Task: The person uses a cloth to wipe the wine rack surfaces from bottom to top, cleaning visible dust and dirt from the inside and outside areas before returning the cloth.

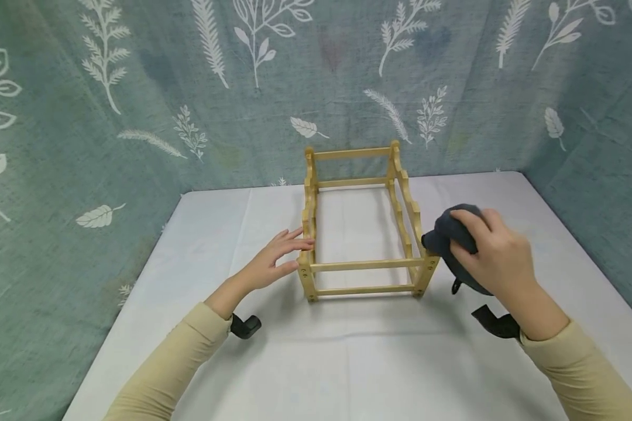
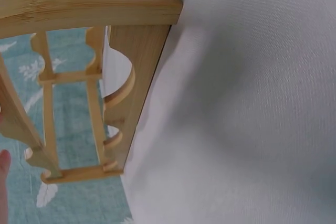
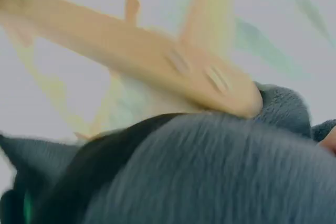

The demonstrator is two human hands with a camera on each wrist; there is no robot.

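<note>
A dark blue-grey cloth point(image 1: 455, 225), bunched up with a small black loop hanging from it, is gripped in my right hand point(image 1: 497, 251). It lies against the near right corner of a light wooden rack point(image 1: 366, 265) with scalloped side rails. In the right wrist view the fuzzy cloth point(image 3: 210, 166) fills the lower part and meets the end of a blurred wooden bar point(image 3: 131, 51). My left hand point(image 1: 274, 257) is at the rack's near left post, its extended fingertips touching the side rail. Only a bit of a left finger point(image 2: 3, 174) shows in the left wrist view.
The rack stands on a table with a white cloth point(image 1: 316, 374). Behind and at both sides hangs a green-blue curtain point(image 1: 337, 76) with white leaf prints. Black wrist mounts point(image 1: 246, 326) sit at both cuffs. Screws show in the rack's near end bar.
</note>
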